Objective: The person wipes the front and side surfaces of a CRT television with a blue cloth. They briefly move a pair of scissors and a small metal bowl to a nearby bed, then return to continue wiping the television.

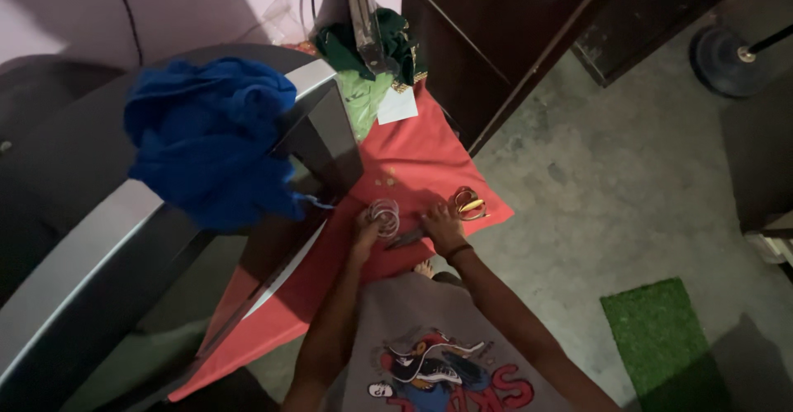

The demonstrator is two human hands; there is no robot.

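We're looking straight down our own arms here, and both hands are low on the red cloth (413,160) spread across the concrete floor (611,181). Our left hand (366,229) is right up against a bundle of thin pale bangles (385,212), fingers curled onto its lower edge, so it looks to be gripping the stack, though the light is dim and we can't make out each finger. Our right hand (440,224) lies palm down on the cloth just beside it, fingers spread loosely; whether it pinches anything we cannot tell. Between the two hands sits a small dark flat object (405,239), touching or nearly touching the right hand's fingers. There's a dark band (458,253) round that right wrist.

Just past the right hand, near the cloth's corner, we've got a second cluster of rings with something yellow (469,204) in it, lying apart from the pale bundle. Further up the cloth there's a white slip of paper (397,105) and a heap of green fabric (372,57). To our left, a blue cloth (206,139) is draped over a big dark, silver-edged object (99,239). Down at the right, a green mat (661,338) lies on the floor, well away from everything.
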